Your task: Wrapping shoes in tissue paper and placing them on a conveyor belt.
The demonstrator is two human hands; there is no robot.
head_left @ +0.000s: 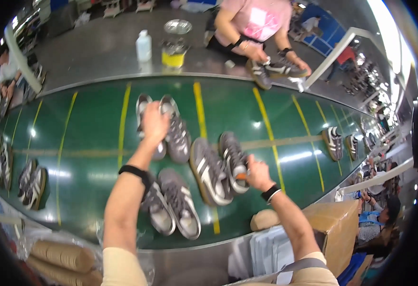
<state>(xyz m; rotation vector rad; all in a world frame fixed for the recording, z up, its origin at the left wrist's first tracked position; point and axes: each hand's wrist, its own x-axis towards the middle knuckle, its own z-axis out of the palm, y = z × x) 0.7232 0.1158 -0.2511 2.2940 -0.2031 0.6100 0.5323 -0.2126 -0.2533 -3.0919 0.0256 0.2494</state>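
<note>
On a green conveyor belt lie several grey sneakers with white stripes. At the far pair, my left hand is closed over the left sneaker, covering its middle; the other sneaker lies against it on the right. My right hand grips the heel end of a sneaker right of centre, its fingers bent at the collar, where a small orange patch shows. That sneaker's mate lies just left of it. Nearest me sits another pair, a left sneaker and a right sneaker.
Across the belt a person in a pink shirt handles two sneakers. A white bottle and a yellow container stand on the far ledge. More sneakers lie right and left. A cardboard box and brown inserts are near me.
</note>
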